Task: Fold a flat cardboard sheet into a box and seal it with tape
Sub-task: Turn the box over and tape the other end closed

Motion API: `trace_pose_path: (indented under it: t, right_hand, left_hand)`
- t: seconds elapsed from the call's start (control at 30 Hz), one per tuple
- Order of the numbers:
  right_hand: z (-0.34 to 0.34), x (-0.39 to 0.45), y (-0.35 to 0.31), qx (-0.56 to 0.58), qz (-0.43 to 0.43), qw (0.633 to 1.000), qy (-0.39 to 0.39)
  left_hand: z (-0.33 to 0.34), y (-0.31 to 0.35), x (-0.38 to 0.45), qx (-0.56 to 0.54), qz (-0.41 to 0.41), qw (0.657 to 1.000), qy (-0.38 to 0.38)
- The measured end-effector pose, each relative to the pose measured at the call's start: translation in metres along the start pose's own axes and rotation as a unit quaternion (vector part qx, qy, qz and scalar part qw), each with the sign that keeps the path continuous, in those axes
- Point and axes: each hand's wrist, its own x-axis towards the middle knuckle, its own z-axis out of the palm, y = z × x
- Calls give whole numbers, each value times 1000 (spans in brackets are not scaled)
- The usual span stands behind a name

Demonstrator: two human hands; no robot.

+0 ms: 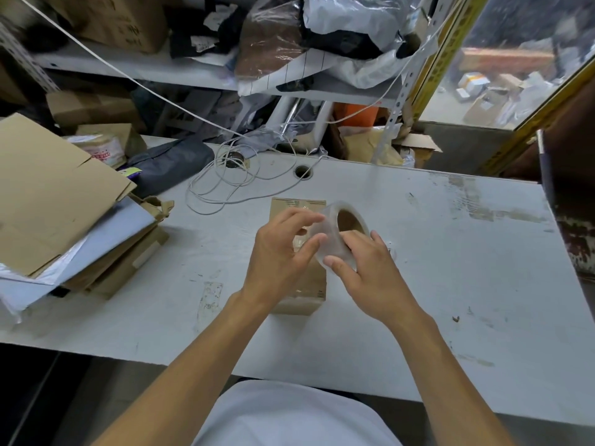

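Observation:
A small brown cardboard box (297, 207) stands folded on the white table (434, 239), mostly hidden under my hands; clear tape shows on its top. A roll of clear tape (335, 233) with a brown core is held above the box. My right hand (370, 272) grips the roll from the right, thumb on its outer face. My left hand (280, 252) touches the roll's left side, with thumb and fingertips pinching at its surface.
A stack of flat cardboard sheets (54, 194) and grey bags lies at the left. A coiled white cable (225, 185) and a cable hole (303, 171) sit behind the box. Cluttered shelves stand at the back; a brown edge rises at the right.

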Motion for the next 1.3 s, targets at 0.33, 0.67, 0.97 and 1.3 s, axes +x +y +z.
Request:
trace_pose_path:
  t: [0.33, 0.67, 0.97, 1.3]
  right_hand:
    - [-19, 0, -20, 191, -14, 979, -66]
    - [-7, 2, -29, 197, -7, 980, -37]
    - [-17, 9, -42, 230, -18, 972, -46]
    - [-22, 13, -36, 274, -15, 958, -79]
  left_hand:
    - [-18, -4, 7, -64, -90, 980, -163]
    - [-18, 6, -8, 10, -59, 997, -52]
    - [-20, 4, -1, -297, -249, 917, -91]
    - [-23, 5, 4, -195, -187, 960, -78]
